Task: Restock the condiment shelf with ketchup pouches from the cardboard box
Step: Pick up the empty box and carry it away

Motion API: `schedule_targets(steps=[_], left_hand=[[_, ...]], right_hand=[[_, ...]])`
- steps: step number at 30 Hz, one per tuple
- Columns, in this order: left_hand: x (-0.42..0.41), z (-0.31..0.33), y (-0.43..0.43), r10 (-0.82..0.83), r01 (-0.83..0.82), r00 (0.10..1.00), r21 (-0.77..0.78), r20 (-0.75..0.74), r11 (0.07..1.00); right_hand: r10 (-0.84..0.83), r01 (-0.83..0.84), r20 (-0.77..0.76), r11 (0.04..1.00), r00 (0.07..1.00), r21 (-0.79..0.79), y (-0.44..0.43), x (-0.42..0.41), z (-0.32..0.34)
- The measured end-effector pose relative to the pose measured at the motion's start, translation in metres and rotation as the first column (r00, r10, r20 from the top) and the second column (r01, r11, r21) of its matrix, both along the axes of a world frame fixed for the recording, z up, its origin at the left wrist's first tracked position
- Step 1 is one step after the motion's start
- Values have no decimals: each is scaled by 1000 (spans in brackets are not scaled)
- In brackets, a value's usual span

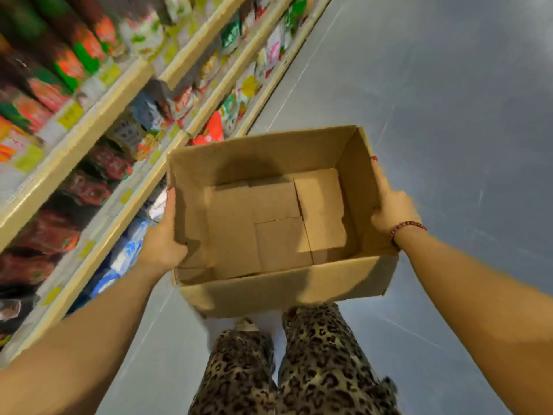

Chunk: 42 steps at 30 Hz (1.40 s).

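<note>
Cardboard box (pixel 278 223) sits in the air between two bare arms, held out in front of the person above the grey floor (pixel 449 115). Its top is open and only the folded bottom flaps show inside; no pouches can be seen in it. The left hand (pixel 163 244) clasps the left wall, thumb hooked over the rim and into the box, the other fingers hidden behind the cardboard. The right hand (pixel 392 205) grips the right wall the same way from the outside, one red-nailed finger stretched along the top edge, and a red bead bracelet (pixel 407 227) circles that wrist. Below the box stand legs in leopard-print trousers (pixel 299 369).

Just to the left of the box runs the shelving (pixel 98 112), several cream-edged tiers with yellow price tags along the fronts. Dark red pouches (pixel 83 187) stand in a row on the middle tier, near the left hand. Other packets in red, green, blue and white fill the remaining tiers, too blurred to read.
</note>
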State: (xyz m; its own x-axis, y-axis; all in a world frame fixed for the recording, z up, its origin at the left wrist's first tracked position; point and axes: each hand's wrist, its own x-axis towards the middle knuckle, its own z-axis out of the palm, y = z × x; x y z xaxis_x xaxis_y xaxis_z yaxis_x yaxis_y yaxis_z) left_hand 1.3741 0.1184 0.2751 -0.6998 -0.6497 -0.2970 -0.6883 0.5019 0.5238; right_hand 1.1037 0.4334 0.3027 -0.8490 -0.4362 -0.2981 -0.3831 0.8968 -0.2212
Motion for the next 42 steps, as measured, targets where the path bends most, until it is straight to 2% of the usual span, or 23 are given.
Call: schedule_targets(steps=[3,6,11,14,20,27,32,42], left_hand=[[-62,36,0,-139,139,990,-3,-30,990],[-123,59,5,-198,200,972,-1,-129,980],[-217,87,4,-290,288,955,-54,-52,956],[-264,96,-2,-321,320,945,-30,-58,947],[-364,96,-32,-400,388,914,-136,-73,911],[-497,82,-94,-440,432,896,-121,-51,894],[-586,83,-125,-445,445,895,-96,25,890],[-772,66,-131,-385,390,920,-69,77,918]], right_hand=[[-105,104,-40,994,994,-34,26,-36,28],[-165,161,-59,984,985,-71,50,-69,48],[-225,215,-75,969,971,-121,73,-129,75],[-269,253,-95,955,958,-157,77,-164,85],[-325,302,-132,939,937,-167,59,-241,89],[-344,329,-132,936,930,-122,3,-359,81],[-366,356,-112,929,924,-105,-25,-429,77],[-340,331,-69,936,938,-115,-36,-635,62]])
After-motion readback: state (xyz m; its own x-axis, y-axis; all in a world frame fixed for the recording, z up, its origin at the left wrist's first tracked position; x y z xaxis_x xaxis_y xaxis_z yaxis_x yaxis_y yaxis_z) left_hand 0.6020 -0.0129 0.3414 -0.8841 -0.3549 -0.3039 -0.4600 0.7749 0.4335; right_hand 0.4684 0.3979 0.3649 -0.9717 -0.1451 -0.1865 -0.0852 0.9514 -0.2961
